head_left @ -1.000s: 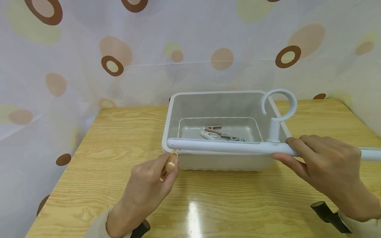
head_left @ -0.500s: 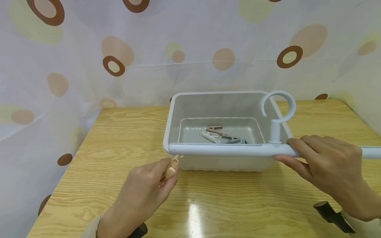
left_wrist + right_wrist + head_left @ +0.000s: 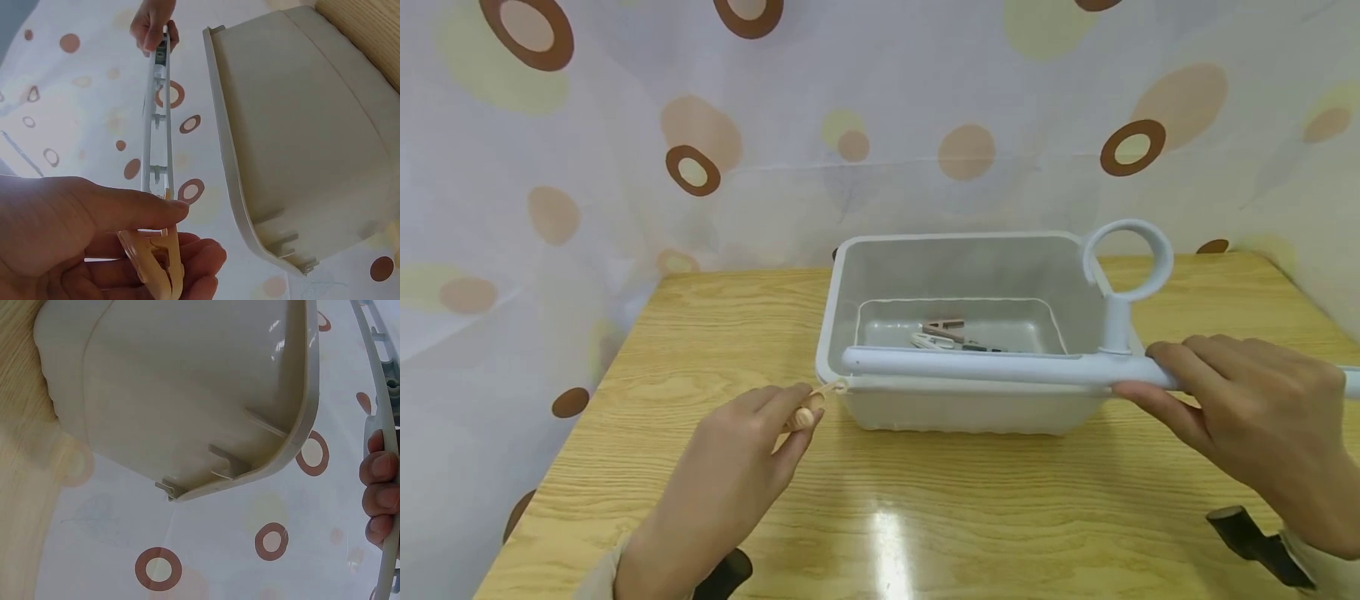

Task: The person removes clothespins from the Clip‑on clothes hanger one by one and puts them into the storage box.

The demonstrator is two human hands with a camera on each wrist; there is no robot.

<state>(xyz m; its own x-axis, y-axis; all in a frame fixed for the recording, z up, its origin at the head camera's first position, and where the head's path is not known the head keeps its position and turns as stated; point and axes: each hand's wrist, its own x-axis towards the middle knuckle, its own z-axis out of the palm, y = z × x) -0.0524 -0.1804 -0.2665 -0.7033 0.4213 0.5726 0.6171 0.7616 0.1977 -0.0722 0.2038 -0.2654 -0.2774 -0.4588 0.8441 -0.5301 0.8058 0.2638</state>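
A light-blue hanger (image 3: 970,365) with a straight bar and a round hook is held level over the front rim of the bin. My right hand (image 3: 1255,417) grips its bar just right of the hook, thumb below and fingers over the top. Between thumb and fingers, my left hand (image 3: 722,467) pinches a pale orange clothespin (image 3: 161,265). The clothespin's slim tip points at the bar's left end, just below it in the head view. From underneath, the left wrist view shows the bar's hollow side with small crosspieces, the clothespin's tip overlapping its near end.
A grey plastic bin (image 3: 955,408) stands on the wooden table (image 3: 715,325) behind the hands. Inside it lie several clothespins (image 3: 942,333), brown, white and dark grey, partly hidden by the bar. A patterned curtain (image 3: 880,200) hangs behind the table.
The hanger has shifted slightly right, its hook turning a little. My left hand has drawn left with the clothespin, whose tip has swung from pointing up to pointing right.
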